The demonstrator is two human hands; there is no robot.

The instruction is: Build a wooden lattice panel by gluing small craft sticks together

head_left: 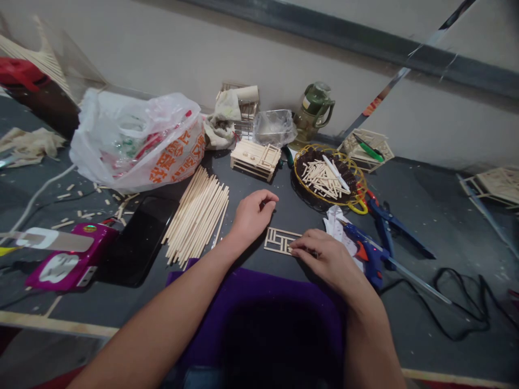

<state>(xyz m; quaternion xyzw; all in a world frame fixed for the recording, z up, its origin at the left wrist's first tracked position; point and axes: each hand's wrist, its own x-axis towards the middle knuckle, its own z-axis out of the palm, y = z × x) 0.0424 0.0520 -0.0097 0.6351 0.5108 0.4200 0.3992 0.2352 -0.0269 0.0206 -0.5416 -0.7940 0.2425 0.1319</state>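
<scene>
A small flat lattice frame of thin wooden sticks [277, 247] lies on the dark table in front of me. My right hand [328, 256] covers its right end, thumb and fingers closed at one of the inner sticks; the exact piece under the fingertips is partly hidden. Just up and left of the frame, my left hand [252, 216] rests over the table with fingers curled together and nothing visible in them. Beside it on the left is a pile of long wooden sticks [198, 216].
Behind stand a wooden stick model [255, 159] and a yellow-rimmed basket [302, 183] of short pieces. At right lie a blue glue gun [371, 259] with its cord and blue-handled pliers [383, 221]. At left are a plastic bag [138, 140], a black phone [140, 243] and a magenta device [73, 259].
</scene>
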